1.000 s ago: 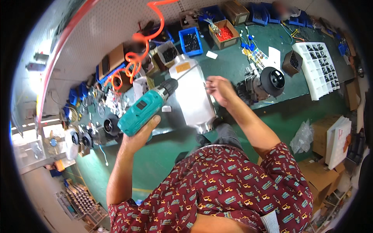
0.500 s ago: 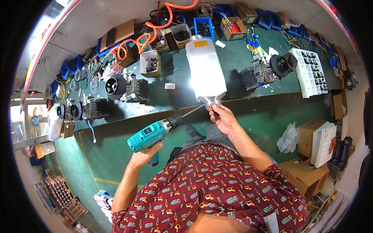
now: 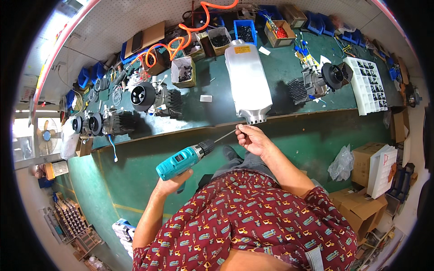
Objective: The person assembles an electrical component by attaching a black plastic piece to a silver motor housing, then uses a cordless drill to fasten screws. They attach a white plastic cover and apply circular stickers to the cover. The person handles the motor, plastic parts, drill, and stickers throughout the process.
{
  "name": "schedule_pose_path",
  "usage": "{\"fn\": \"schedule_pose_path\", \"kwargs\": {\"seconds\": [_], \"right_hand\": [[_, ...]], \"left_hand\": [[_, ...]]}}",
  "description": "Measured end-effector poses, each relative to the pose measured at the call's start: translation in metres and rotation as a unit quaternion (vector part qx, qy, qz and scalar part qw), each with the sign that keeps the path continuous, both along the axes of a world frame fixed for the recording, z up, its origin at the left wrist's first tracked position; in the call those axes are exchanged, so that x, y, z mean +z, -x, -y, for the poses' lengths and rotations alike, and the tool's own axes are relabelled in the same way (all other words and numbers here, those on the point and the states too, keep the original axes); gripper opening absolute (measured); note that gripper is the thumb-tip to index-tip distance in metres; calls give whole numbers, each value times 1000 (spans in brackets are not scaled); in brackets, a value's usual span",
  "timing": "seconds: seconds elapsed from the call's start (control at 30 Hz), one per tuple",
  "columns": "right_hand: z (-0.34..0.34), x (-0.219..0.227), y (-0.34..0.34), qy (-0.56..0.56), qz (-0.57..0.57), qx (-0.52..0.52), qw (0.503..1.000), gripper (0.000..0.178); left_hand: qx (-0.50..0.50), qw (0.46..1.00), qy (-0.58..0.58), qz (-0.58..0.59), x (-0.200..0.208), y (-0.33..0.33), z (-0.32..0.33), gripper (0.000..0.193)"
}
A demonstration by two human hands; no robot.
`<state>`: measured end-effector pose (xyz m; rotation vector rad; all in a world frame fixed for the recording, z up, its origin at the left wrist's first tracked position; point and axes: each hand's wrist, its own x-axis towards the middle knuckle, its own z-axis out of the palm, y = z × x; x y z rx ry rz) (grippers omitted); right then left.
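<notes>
My left hand [image 3: 171, 184] grips the handle of a teal cordless drill [image 3: 183, 160], held level in front of my body below the bench edge. Its long thin bit [image 3: 224, 135] points right and up. My right hand [image 3: 253, 139] pinches the tip of that bit between its fingers. Just above my right hand a long silver metal housing [image 3: 247, 81] lies on the green workbench [image 3: 212, 113], its open ribbed end reaching the front edge.
Finned black motor units with round fans [image 3: 156, 97] [image 3: 318, 81] sit left and right of the housing. Small bins of parts [image 3: 246, 32], an orange coiled hose [image 3: 185, 31] and a white compartment tray [image 3: 368, 86] line the bench. Cardboard boxes [image 3: 366, 171] stand on the floor at right.
The drill came down from over the bench to below its edge. My right hand left the housing and took hold of the bit's tip.
</notes>
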<state>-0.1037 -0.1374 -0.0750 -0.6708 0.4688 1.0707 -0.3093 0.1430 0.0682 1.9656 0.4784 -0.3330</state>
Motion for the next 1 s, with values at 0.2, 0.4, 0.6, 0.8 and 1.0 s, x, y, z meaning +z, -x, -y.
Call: {"fn": "schedule_pose_path", "kwargs": {"seconds": [0.2,0.4,0.6,0.8,1.0], "right_hand": [[5,-13,-2,-35,-51,24,998,16],[-34,-28,7,-96,-84,-125,984,17],[-48,-37,2,-77,-62,-176,979,19],[-56,-41,-3,-54,-66,-124,989,17],[-14,-25,3,111,45,9,993,54]], "left_hand": [[-72,992,-36,97,5,-9,6,10],[29,999,-11,23,-25,-11,25,17],[57,998,22,31,-62,-30,33,27],[87,996,30,11,-65,-28,30,28],[-25,980,65,187,-54,-57,23,43]]}}
